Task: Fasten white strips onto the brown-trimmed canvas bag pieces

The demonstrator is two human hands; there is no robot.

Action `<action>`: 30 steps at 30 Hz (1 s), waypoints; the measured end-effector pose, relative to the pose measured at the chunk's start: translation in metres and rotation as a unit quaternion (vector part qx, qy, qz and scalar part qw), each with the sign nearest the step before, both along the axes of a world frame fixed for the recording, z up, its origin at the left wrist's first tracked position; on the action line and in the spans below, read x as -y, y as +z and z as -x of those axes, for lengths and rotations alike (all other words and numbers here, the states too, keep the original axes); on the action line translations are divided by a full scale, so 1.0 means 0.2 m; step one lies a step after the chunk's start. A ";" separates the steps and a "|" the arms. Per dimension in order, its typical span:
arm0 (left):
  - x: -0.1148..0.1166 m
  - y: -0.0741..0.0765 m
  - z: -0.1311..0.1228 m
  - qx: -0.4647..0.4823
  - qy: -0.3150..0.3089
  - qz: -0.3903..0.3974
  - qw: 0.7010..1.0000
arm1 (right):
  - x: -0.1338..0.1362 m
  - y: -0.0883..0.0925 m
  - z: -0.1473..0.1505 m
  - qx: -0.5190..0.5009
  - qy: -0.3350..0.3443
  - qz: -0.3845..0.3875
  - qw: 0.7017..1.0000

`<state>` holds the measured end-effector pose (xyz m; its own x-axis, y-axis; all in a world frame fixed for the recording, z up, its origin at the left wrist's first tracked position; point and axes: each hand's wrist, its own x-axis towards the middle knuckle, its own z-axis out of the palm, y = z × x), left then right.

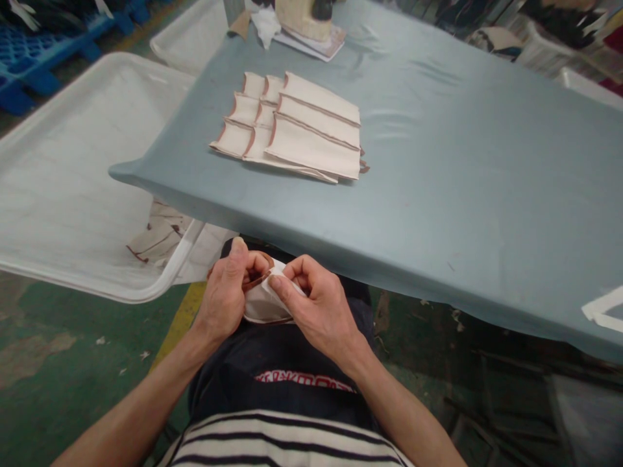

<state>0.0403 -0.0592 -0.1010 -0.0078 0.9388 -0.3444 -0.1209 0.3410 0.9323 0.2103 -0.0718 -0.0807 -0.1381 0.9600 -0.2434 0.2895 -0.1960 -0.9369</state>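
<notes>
Over my lap, my left hand [227, 285] grips the brown-trimmed opening of a cream fabric pouch [265, 305], its thumb raised and its fingers curled at the brown edge. My right hand [318, 305] pinches the other side of that rim between thumb and bent fingers. Parts of the fingers and of the pouch are hidden by the hands. On the table ahead lie overlapping rows of similar cream fabric pieces [316, 139] with brown edges.
The table [462, 194] has a blue-grey cover, with its near edge just beyond my hands. To the left stands a large white bin [63, 162] with a few cream pieces [158, 243] inside. A beige object [302, 19] sits at the table's far end. White tape [606, 308] marks the right side.
</notes>
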 end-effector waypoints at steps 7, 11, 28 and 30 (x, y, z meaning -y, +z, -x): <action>-0.02 0.01 0.04 0.022 -0.062 -0.053 0.996 | -0.03 0.00 -0.03 -0.010 0.038 0.022 0.999; -0.03 0.02 0.03 0.052 -0.066 -0.055 0.995 | -0.05 -0.01 -0.04 -0.048 0.060 0.038 0.996; -0.02 -0.01 0.16 -0.025 -0.173 -0.109 0.979 | -0.07 -0.07 -0.04 -0.077 0.064 0.040 0.994; -0.01 0.02 0.14 -0.063 -0.171 -0.114 0.977 | -0.07 -0.07 -0.04 -0.090 0.055 0.048 0.993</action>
<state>0.0116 -0.0570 -0.0978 0.2900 0.9462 -0.1434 0.0840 0.1240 0.9887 0.2175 -0.0576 -0.0954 -0.2905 0.9105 -0.2942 0.1425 -0.2628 -0.9543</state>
